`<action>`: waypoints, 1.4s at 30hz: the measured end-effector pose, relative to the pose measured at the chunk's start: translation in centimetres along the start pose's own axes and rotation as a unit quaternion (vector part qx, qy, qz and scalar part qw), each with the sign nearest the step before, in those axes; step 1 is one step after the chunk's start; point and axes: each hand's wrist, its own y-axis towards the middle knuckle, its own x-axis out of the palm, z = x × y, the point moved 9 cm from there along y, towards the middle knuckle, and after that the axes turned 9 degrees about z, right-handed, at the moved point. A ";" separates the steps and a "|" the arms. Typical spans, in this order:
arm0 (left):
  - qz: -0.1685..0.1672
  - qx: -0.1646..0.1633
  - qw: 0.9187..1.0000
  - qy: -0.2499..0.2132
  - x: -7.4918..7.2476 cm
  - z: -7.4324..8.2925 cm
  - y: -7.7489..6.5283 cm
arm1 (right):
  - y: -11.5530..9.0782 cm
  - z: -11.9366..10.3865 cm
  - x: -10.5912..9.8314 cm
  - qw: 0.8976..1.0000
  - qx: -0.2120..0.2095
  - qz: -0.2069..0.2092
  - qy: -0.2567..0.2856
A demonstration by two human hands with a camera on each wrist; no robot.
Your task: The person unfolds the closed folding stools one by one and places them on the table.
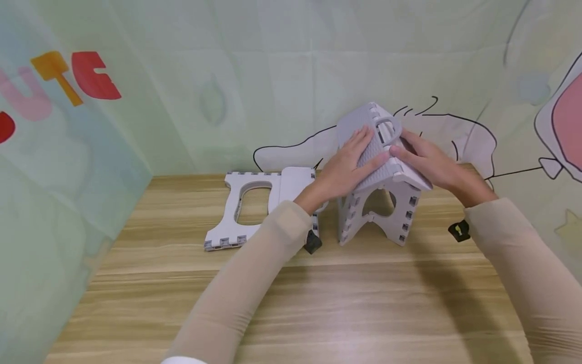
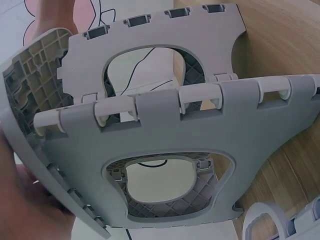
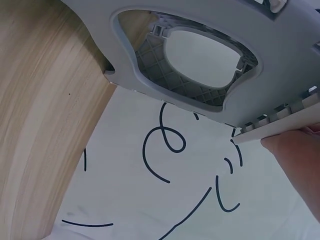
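A grey and white folding step stool (image 1: 377, 212) stands half unfolded on its legs, its two top panels meeting in a raised ridge. My left hand (image 1: 347, 169) lies with fingers extended on the textured left panel, thumb towards the ridge. On the right panel rests my right hand (image 1: 429, 159), its thumb by the ridge near the carry handle (image 1: 394, 126). In the left wrist view, the stool's leg frame (image 2: 165, 135) shows oval openings, with the left hand at the panel's outer side. The right wrist view has the right hand (image 3: 295, 160) against the other panel, its fingers mostly out of sight.
A second folding stool (image 1: 252, 177) lies folded flat to the left, partly behind my left forearm. Small black devices (image 1: 459, 231) appear by both wrists. The wooden table (image 1: 345, 303) meets a printed cloth backdrop (image 1: 273, 76) at the back and left.
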 end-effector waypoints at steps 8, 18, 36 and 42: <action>0.003 0.006 1.000 0.002 0.2 0.1 0.0 | -0.3 0.2 -0.1 1.000 -0.003 0.003 -0.009; 0.000 0.008 1.000 0.014 0.6 0.3 0.0 | -0.7 0.5 -0.3 1.000 0.012 0.004 -0.026; 0.002 0.020 0.999 0.045 0.5 0.4 0.2 | -0.8 1.2 -0.3 0.998 0.036 -0.006 -0.056; -0.001 0.019 0.998 0.057 0.4 0.4 0.2 | -0.7 1.4 -0.5 0.998 0.032 0.000 -0.060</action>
